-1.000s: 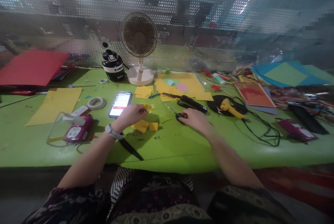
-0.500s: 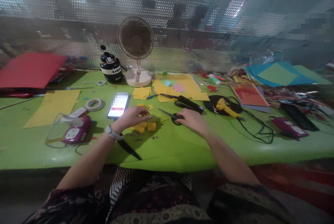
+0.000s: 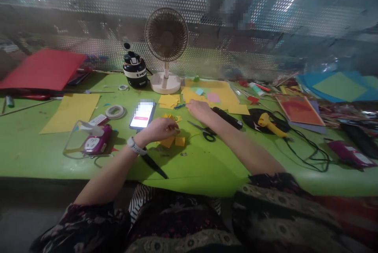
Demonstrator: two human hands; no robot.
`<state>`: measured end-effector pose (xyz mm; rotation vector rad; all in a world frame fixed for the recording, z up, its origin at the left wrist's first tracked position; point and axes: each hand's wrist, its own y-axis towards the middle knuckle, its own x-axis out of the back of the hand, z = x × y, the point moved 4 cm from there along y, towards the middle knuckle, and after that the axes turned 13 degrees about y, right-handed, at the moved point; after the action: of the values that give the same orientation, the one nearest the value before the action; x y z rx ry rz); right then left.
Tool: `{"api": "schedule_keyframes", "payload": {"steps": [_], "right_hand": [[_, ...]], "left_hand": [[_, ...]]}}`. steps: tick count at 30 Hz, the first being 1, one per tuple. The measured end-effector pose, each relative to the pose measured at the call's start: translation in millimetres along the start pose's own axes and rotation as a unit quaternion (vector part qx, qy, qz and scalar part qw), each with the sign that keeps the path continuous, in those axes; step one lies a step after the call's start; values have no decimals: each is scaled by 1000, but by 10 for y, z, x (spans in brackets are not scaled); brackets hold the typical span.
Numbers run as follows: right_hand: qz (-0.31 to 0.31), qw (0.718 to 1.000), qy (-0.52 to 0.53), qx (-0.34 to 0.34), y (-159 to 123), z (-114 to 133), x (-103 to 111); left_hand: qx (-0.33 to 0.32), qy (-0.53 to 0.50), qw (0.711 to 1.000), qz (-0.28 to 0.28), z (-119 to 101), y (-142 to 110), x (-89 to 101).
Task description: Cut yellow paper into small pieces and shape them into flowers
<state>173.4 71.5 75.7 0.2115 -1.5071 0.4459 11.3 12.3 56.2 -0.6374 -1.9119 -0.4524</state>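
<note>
My left hand (image 3: pixel 163 129) has its fingers curled in above several small yellow paper pieces (image 3: pixel 167 142); whatever is between the fingertips is too small to make out. Stretched forward, my right hand (image 3: pixel 199 109) has its fingers together and pointing down, by the end of a thin blue twisted piece (image 3: pixel 179 106). What lies under those fingertips is hidden. Black-handled scissors (image 3: pixel 206 132) lie beside my right forearm, with nobody holding them. A long black tool (image 3: pixel 227 118) is partly covered by my right hand and wrist. Yellow paper squares (image 3: pixel 169 101) sit beyond my left hand.
A lit phone (image 3: pixel 143 115) stands left of my left hand, on a black holder (image 3: pixel 155 166). Behind are a fan (image 3: pixel 166 34) and a bottle (image 3: pixel 135 72). A yellow glue gun (image 3: pixel 271 125) with a looping cable lies right. Tape (image 3: pixel 115 111) and a purple power strip (image 3: pixel 97 141) lie left.
My right hand has left the scissors and reached forward and left towards the blue piece. My left hand's fingers have curled in over the yellow pieces. The view has shifted slightly.
</note>
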Motion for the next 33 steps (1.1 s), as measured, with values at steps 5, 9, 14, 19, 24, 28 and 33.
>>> {"api": "schedule_keyframes", "payload": {"steps": [5, 9, 14, 19, 24, 28, 33], "right_hand": [[61, 997, 41, 32, -233, 20, -57], [103, 991, 63, 50, -557, 8, -87], [122, 984, 122, 43, -626, -15, -222], [86, 987, 125, 56, -611, -75, -197], [75, 984, 95, 134, -646, 97, 43], [87, 976, 63, 190, -641, 360, 219], [78, 973, 48, 211, -515, 466, 336]], "left_hand": [[-38, -21, 998, 50, -57, -40, -27], [-33, -7, 997, 72, -36, -39, -121], [-40, -41, 998, 4, -31, -12, -69], [9, -77, 994, -82, 81, 32, -24], [-36, -61, 990, -122, 35, 22, -62], [-75, -1, 988, -132, -74, -12, -60], [-26, 6, 995, -99, -68, -7, -51]]}}
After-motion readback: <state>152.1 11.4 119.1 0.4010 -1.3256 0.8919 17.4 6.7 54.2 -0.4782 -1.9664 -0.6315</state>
